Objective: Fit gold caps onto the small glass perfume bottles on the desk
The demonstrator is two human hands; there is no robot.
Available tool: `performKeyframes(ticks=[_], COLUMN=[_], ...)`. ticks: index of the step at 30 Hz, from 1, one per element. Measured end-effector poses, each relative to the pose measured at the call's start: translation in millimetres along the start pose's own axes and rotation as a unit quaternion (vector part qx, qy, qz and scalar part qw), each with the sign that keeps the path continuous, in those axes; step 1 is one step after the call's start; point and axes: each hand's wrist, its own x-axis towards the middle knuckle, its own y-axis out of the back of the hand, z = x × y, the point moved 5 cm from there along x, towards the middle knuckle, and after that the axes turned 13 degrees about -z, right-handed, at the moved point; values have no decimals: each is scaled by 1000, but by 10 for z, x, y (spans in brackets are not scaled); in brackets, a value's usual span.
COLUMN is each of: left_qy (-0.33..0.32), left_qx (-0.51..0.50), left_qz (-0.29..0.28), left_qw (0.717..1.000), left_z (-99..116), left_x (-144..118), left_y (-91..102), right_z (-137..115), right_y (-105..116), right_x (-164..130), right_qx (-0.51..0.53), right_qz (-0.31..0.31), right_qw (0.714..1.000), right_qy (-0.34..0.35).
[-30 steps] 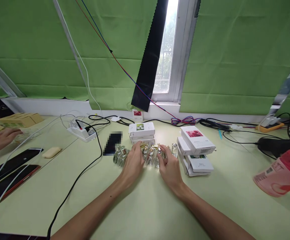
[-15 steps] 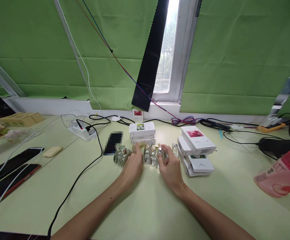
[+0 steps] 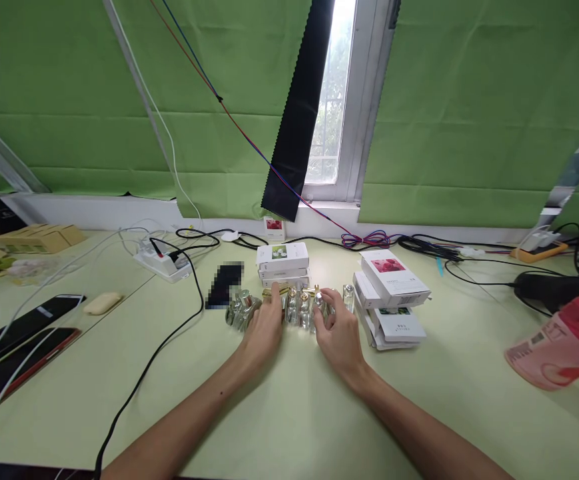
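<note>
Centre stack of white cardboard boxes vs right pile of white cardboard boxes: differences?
Order: centre stack fairly neat; right pile skewed, boxes at differing angles.
Top picture: centre stack green and white; right pile red.
Place: centre stack behind the small clear glass bottles; right pile to their right.
Shared: white boxes with printed pictures, on the same pale green table.

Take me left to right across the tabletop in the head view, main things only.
Yellow boxes, cream case, white power strip, left hand, clear glass bottles between the hands, right hand, pile of white boxes, pink container.
</note>
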Motion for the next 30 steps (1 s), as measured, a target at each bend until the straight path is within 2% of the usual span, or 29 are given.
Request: performKeyframes(ticks=[2,4,9,14,19,30], left_qy=[22,23,21,29,3,30], left_qx=[63,86,47,52,41,50], left_qz=[-35,-49,-73,-94,-83,-75], left_qw=[997,995,996,994,996,995], left_z=[25,72,132,112,122,100], left_x=[16,32,82,110,109,68], left_y=[-10,2,15,-13,-18,-22], right_z=[-1,-3,5,16,23,41], right_y=[1,2,2,-1,-1,-10], right_x=[-3,-5,-4,0,6,4], right_qx=[-1,-3,-2,-2,-4,-3], right_qz=[-1,-3,-1,-1,1,-2], right_qw=[1000,1000,1000,1000,1000,1000], right_qy=[-2,-3,-3,-5,-4,-11])
